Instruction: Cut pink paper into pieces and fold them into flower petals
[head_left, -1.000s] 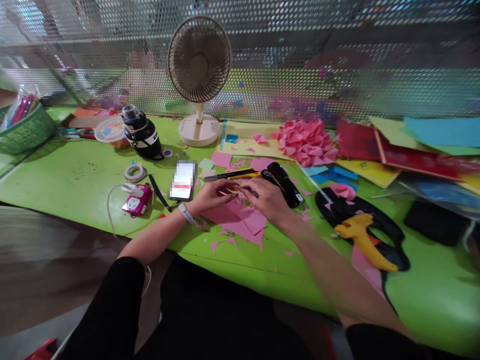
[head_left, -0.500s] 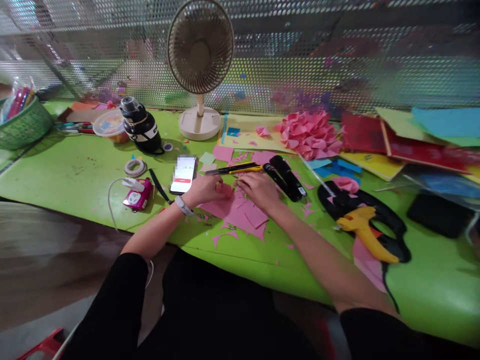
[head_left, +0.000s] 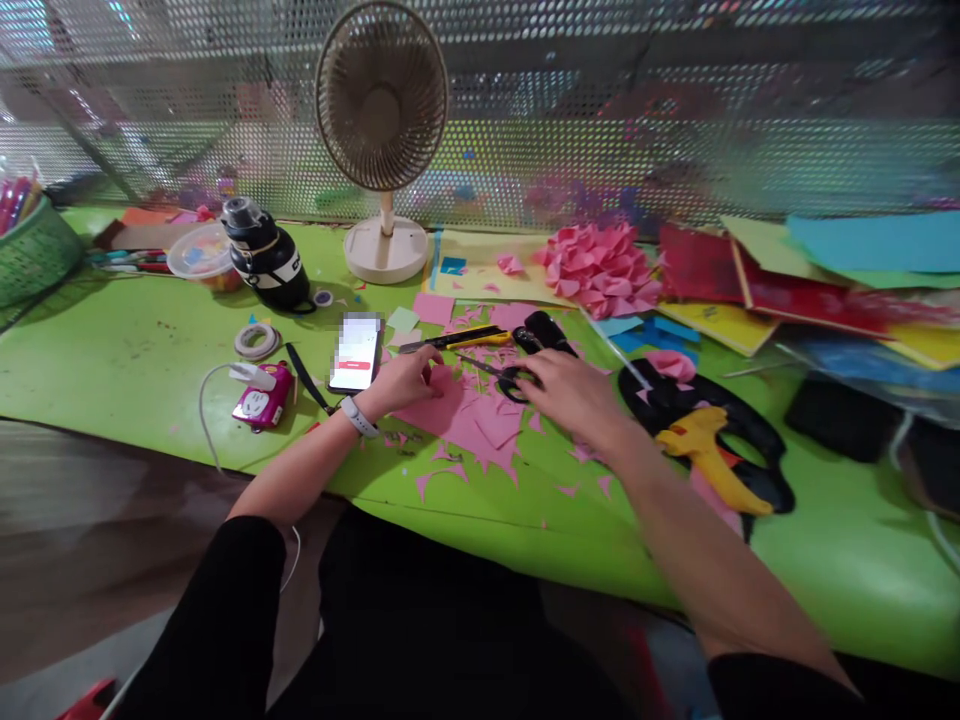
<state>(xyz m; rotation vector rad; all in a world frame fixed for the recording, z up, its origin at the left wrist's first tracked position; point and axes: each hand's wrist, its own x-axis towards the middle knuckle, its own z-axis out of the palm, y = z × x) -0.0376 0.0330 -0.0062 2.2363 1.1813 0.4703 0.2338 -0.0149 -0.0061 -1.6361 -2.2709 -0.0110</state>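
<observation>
My right hand (head_left: 566, 390) has its fingers closed at the black handles of a pair of scissors (head_left: 512, 383), whose blades point left over the paper scraps. My left hand (head_left: 407, 380), with a white watch at the wrist, has its fingers curled and pinched on a piece of pink paper (head_left: 442, 388); the exact grip is partly hidden. More pink sheets (head_left: 484, 425) lie under and between the hands, with cut scraps around. A yellow and black utility knife (head_left: 469, 338) lies just beyond them. Behind my right hand sits a black stapler (head_left: 546, 330), partly covered.
A phone (head_left: 355, 352) lies left of my left hand, with a purple power adapter (head_left: 264, 398) and tape roll (head_left: 256, 341) further left. A bottle (head_left: 268, 258) and fan (head_left: 385, 250) stand behind. Pink paper petals (head_left: 600, 268) are heaped at the back; a yellow glue gun (head_left: 709, 455) lies right.
My right hand has shifted right, and the scissors now show at its fingers. My left hand stays by the pink paper. The whole view has moved slightly.
</observation>
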